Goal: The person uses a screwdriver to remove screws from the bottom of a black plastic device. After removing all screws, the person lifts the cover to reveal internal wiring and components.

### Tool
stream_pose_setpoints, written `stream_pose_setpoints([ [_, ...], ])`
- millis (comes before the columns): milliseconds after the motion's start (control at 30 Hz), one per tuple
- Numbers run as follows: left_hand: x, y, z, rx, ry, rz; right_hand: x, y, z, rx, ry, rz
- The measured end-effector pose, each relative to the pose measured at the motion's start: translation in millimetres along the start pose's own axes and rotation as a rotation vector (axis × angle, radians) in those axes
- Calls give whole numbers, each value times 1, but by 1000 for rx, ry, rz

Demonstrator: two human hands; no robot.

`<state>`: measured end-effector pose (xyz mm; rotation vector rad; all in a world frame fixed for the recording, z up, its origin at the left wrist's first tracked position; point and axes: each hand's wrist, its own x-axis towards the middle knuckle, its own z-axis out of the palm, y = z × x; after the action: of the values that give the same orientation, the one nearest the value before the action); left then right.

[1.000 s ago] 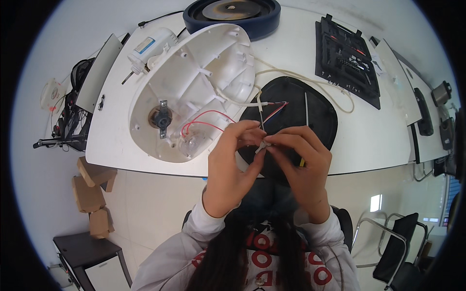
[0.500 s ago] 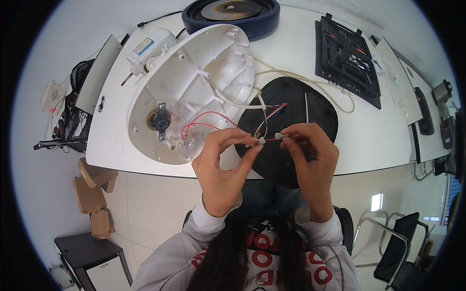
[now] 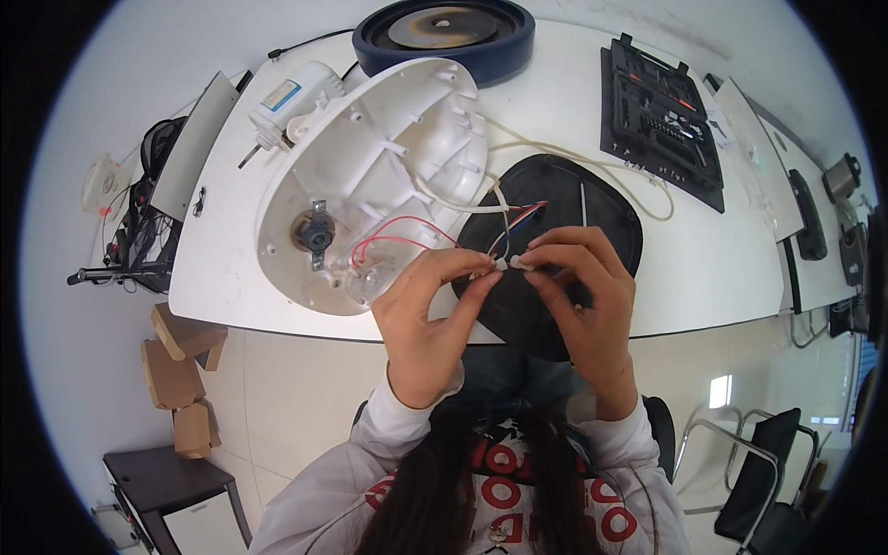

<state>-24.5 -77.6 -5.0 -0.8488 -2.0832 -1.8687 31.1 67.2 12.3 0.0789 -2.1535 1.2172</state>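
Note:
Between thumb and fingers my left hand [image 3: 427, 310] pinches a small white wire connector [image 3: 501, 264]. Close beside it, my right hand [image 3: 592, 301] pinches a second white connector [image 3: 517, 262]; whether the two touch I cannot tell. Both hands hover over a black base plate [image 3: 606, 208] at the table's front edge. Red wires [image 3: 407, 220] run toward my left hand from a clear round part [image 3: 375, 276] at the white plastic housing [image 3: 277, 250]. Blue, red and pale wires [image 3: 525, 218] come off the base plate. My fingers hide part of the wiring.
Left of the housing lies a white motor [image 3: 294, 100] with a metal shaft. A dark blue round pan [image 3: 370, 55] stands at the back. On the right, a black tool case [image 3: 638, 111] lies open. A cream cable [image 3: 592, 165] loops behind the base plate.
My right hand has moved left, bringing its connector up close to the one in my left hand. The red wire stretch visible between the connectors no longer shows.

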Motion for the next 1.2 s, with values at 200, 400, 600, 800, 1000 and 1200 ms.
stream_pose_setpoints([
  [200,1,13,7,-286,64,-122,4,2,4,45,-60,-57],
  [400,6,6,0,-544,17,-203,12,8,4,10,-74,-142],
  [600,6,8,6,-358,63,-69,14,10,6,101,-78,-79],
  [800,1,9,-3,-170,262,128,28,0,-1,-57,-136,-174],
  [1000,5,16,-40,73,705,463,55,5,-5,271,-33,-39],
  [1200,6,13,-46,544,360,374,74,1,1,431,-47,49],
])
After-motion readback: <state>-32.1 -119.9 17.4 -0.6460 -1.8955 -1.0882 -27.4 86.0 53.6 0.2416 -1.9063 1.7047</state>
